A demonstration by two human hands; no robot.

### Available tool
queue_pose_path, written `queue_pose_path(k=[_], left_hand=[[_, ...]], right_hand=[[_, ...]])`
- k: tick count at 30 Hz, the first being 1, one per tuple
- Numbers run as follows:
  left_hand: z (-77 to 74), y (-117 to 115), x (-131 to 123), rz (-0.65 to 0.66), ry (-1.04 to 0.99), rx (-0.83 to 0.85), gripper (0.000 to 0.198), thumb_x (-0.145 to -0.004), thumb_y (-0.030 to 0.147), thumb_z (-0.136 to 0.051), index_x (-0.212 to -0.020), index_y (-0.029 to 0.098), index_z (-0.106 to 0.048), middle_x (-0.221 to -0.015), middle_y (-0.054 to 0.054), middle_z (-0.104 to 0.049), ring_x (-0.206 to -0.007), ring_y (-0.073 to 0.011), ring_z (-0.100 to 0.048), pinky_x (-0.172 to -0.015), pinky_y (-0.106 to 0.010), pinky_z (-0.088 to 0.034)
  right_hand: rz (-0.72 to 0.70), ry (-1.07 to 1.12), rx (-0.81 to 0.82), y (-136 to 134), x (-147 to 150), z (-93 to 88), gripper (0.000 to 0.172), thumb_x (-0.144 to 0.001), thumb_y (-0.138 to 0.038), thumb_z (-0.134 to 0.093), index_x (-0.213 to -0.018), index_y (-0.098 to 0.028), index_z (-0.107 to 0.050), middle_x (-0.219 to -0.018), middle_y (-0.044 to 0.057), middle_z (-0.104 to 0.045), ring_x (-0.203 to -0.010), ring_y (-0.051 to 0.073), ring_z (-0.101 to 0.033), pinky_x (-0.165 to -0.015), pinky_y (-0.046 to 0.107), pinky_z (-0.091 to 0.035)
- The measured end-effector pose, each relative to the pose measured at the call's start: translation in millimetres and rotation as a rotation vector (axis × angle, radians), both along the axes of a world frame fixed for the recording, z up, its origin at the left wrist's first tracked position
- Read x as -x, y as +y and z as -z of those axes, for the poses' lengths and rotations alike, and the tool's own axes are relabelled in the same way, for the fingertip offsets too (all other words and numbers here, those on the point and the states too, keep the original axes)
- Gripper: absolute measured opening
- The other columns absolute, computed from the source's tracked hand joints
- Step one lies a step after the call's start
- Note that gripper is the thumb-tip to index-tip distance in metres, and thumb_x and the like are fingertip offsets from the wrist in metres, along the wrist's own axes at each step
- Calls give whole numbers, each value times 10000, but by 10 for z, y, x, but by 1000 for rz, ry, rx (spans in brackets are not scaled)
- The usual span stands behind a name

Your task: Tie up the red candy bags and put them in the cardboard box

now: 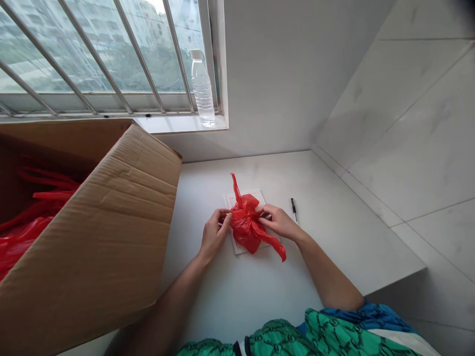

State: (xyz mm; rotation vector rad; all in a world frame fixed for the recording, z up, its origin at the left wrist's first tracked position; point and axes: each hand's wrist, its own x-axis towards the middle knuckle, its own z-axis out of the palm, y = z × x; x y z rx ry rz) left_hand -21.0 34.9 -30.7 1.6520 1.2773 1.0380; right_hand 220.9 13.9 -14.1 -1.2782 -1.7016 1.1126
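A knotted red plastic bag [245, 228] sits on a flat white paper or booklet [240, 249] on the white table. One tied end of the bag points up and away, the other toward the lower right. My left hand [214, 232] pinches the bag's left side with thumb and fingers. From the right, my right hand [279, 222] has its fingertips closed on the bag beside the knot. What is inside the bag is hidden.
A black pen [294, 207] lies right of the bag. At left stands a large open cardboard box [111, 217] with red plastic bags [33, 222] inside. A clear bottle [202, 91] stands on the sill of the barred window. Tiled wall [415, 128] borders the table's right.
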Motion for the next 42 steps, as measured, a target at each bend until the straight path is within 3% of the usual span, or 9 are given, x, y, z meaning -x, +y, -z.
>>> queue_pose_path(k=[4,7,11,15,18,24,29,37,42], left_hand=[[-15,-16,-42,24,40,54,352,-962,484,-495,-1139,228,-661,-1025,-34,-727,-897,-196,-658,-775,-278,-479],[-25,-23,-70,137,-127,152,393,-923,510,-562,-1144,200,-661,-1027,-50,-727,-918,-204,-661,-762,-269,-497],[-39,8,-39,69,-380,290,372,-874,535,-626,-928,167,-633,-912,-42,-698,-803,-163,-644,-710,-243,-498],[-79,38,1,36,-509,309,420,-764,441,-776,-1019,204,-542,-913,-21,-684,-817,-155,-650,-727,-244,-507],[-93,43,5,52,-535,259,442,-760,396,-786,-1072,214,-531,-883,-2,-658,-807,-142,-637,-725,-238,-503],[25,87,48,56,-353,87,291,-833,362,-686,-1062,203,-601,-922,-26,-638,-865,-156,-623,-737,-241,-500],[67,88,66,69,14,-70,238,-912,318,-542,-1058,207,-695,-1063,-67,-666,-897,-177,-621,-728,-263,-497],[17,54,42,45,-94,21,330,-900,453,-597,-1070,203,-729,-1055,-55,-733,-834,-174,-640,-743,-265,-499],[109,104,62,-74,-165,4,315,-844,453,-662,-1007,189,-717,-876,-33,-717,-729,-159,-611,-669,-256,-470]], right_hand=[[137,-6,25,3,100,-8,360,-925,-552,-569,-796,-222,-630,-811,0,-645,-730,175,-594,-681,302,-474],[187,47,28,3,281,41,421,-907,-586,-579,-700,-222,-525,-648,-39,-538,-616,152,-499,-603,286,-411],[150,352,46,-13,454,64,339,-816,-481,-721,-769,-232,-496,-764,-33,-583,-733,161,-572,-715,293,-479],[104,558,102,-28,465,19,399,-749,-386,-798,-1019,-246,-539,-1026,26,-675,-1002,205,-639,-919,350,-504],[130,613,155,-14,420,8,392,-782,-426,-764,-1046,-251,-534,-1073,48,-679,-1015,217,-653,-910,363,-526],[252,329,21,60,297,138,260,-805,-361,-671,-998,-238,-547,-816,-12,-622,-761,178,-617,-733,324,-527],[183,-73,-124,53,206,176,263,-814,-191,-543,-1056,-239,-632,-1116,44,-669,-863,187,-641,-762,336,-525],[244,-52,-76,17,230,121,168,-902,-395,-600,-992,-260,-644,-885,11,-727,-801,206,-681,-754,343,-525],[270,-55,-84,41,200,146,174,-895,-324,-573,-1055,-259,-598,-778,-17,-701,-737,197,-662,-742,339,-503]])
